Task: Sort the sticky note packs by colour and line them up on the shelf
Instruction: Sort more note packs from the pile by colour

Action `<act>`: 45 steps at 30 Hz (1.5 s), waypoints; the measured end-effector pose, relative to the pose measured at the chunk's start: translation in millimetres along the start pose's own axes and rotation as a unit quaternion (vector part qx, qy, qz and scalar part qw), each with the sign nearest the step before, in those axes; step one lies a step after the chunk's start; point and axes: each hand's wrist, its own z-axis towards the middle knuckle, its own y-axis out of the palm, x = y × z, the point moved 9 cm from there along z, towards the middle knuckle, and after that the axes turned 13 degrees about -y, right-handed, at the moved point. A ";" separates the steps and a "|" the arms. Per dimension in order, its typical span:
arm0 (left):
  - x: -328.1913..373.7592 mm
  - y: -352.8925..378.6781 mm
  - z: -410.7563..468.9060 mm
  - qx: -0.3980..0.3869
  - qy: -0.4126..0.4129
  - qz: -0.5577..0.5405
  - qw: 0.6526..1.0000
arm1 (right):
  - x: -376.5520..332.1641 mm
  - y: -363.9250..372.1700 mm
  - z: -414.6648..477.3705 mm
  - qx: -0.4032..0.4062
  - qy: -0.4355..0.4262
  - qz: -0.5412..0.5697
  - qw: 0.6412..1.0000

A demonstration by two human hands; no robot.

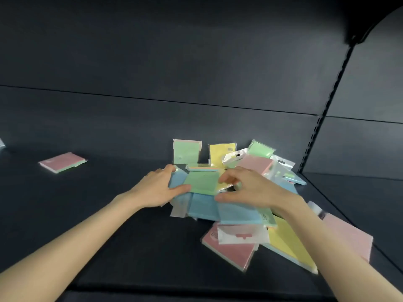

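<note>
— Where is there room on the shelf (113, 232)?
— The left half is open dark board, with one lone pink pack (63, 162) lying flat well to the left. The heap of sticky note packs (239, 214) crowds the right end, near the slotted upright (314, 136). Its nearest packs lie close to the shelf's front lip.
— And the hands?
— Both are on the green pack (201, 182) atop the heap. The left hand (156, 189) pinches its left edge between thumb and fingers. The right hand (250, 189) has curled fingers and thumb clamped on its right edge.
— Anything against the back panel (152, 62)?
— A second green pack (187, 151) and a yellow pack (221, 154) lean on it, just behind the heap.
— What can't you make out?
— Blue packs (205, 209) lie half buried under the green pack and the right wrist. A pink pack at far right (351, 238) is blurred. A pale thing (1, 143) at the left border is cut off, and I cannot tell what it is.
</note>
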 end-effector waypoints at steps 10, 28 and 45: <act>-15.6 -6.0 4.4 0.045 -0.060 -0.072 0.995 | 2.6 10.3 -10.8 -0.053 0.016 0.019 0.998; -48.7 -27.6 -34.5 0.054 -0.079 -0.367 0.925 | -13.2 -9.9 1.0 0.103 -0.009 0.132 0.986; -236.5 -139.5 -98.1 0.159 -0.027 -0.332 0.929 | -204.2 74.5 117.5 0.170 -0.043 0.165 0.971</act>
